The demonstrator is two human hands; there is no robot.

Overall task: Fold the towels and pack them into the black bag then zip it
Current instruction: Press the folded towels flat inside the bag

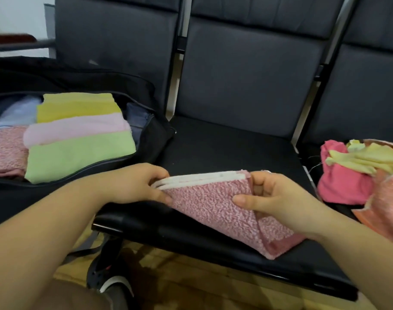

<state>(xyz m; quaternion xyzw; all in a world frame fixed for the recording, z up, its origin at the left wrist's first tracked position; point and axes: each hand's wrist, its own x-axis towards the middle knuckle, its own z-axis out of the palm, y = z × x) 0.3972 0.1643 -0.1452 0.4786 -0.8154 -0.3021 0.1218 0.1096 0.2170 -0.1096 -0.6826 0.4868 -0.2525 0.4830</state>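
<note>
A folded pink speckled towel with white edges is held up over the middle black seat. My left hand pinches its left end and my right hand grips its right end. The black bag lies unzipped on the left seat. Inside it are folded towels: green, light pink, yellow, a speckled pink one and a pale blue one.
On the right seat lies a loose pile of towels: a hot pink one, a yellow one and an orange-pink one. Dark seat backs rise behind. A shoe rests on the floor below the seat edge.
</note>
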